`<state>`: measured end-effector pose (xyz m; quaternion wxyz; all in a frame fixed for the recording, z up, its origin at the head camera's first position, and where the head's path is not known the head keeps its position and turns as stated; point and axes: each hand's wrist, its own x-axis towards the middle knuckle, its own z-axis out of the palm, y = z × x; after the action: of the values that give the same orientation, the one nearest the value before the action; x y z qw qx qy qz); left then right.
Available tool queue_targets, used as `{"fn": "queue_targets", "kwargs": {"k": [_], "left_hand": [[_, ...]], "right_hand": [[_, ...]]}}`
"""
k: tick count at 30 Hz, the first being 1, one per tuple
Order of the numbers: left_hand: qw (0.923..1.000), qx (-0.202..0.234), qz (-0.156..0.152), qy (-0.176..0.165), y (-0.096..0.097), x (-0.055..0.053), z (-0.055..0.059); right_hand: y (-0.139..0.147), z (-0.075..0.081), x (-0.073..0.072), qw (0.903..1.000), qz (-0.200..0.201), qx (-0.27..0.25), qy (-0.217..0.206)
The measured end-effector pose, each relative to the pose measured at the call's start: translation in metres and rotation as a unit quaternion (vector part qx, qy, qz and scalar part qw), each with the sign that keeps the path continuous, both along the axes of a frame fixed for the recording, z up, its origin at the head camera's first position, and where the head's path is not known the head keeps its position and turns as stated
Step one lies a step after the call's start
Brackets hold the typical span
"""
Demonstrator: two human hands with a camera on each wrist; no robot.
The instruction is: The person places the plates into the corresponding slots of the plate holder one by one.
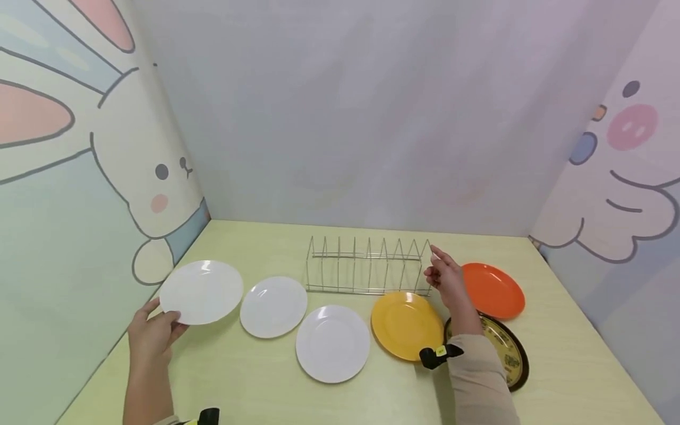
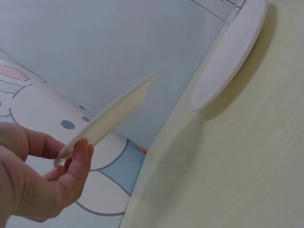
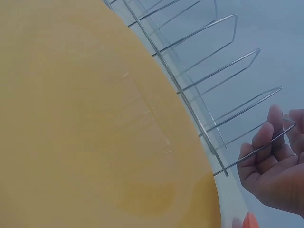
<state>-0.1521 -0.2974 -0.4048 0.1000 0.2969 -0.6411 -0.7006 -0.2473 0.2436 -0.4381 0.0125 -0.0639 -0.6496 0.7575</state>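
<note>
Tabletop [image 1: 255, 386]: left hand [image 1: 151, 333] pinches plate [image 1: 202, 292], right hand [image 1: 448, 282] grips rack [image 1: 369, 271]

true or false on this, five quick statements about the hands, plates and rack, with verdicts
1. The left hand holds a white plate off the table. True.
2. The right hand holds a plate. False: it grips the right end of the wire rack.
3. In the head view, the yellow plate is left of the orange-red plate. True.
4. The head view shows only one white plate. False: it shows three.
5. The dark-rimmed patterned plate is partly hidden in the head view. True.
</note>
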Motion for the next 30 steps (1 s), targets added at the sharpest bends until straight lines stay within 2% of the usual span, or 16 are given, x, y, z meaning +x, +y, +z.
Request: {"fn": "queue_targets", "kwargs": {"k": [5, 8, 14, 18, 22, 30], "left_hand": [[0.9995, 0.014, -0.01, 0.027, 0.011, -0.002, 0.007], [0.9988, 0.031, -0.004, 0.037, 0.018, -0.004, 0.012], [0.9978, 0.034, -0.016, 0.055, 0.031, -0.007, 0.021], [0.9963, 0.052, -0.017, 0.067, 0.039, -0.009, 0.025], [0.9944, 0.064, -0.019, 0.083, 0.047, -0.012, 0.027], [0.9919, 0.055, -0.042, 0.107, 0.067, -0.016, 0.025]], "right_hand": [[0.001, 0.002, 0.001, 1.0, -0.001, -0.004, -0.001], [0.0, 0.004, 0.0, 1.0, 0.003, -0.007, -0.002], [-0.001, 0.005, 0.0, 1.0, 0.002, -0.005, -0.003], [-0.001, 0.006, 0.0, 1.0, 0.001, -0.004, -0.004], [-0.002, 0.006, 0.001, 0.9999, 0.001, -0.01, -0.007], [-0.001, 0.005, 0.003, 0.9998, 0.005, -0.02, -0.006]]}}
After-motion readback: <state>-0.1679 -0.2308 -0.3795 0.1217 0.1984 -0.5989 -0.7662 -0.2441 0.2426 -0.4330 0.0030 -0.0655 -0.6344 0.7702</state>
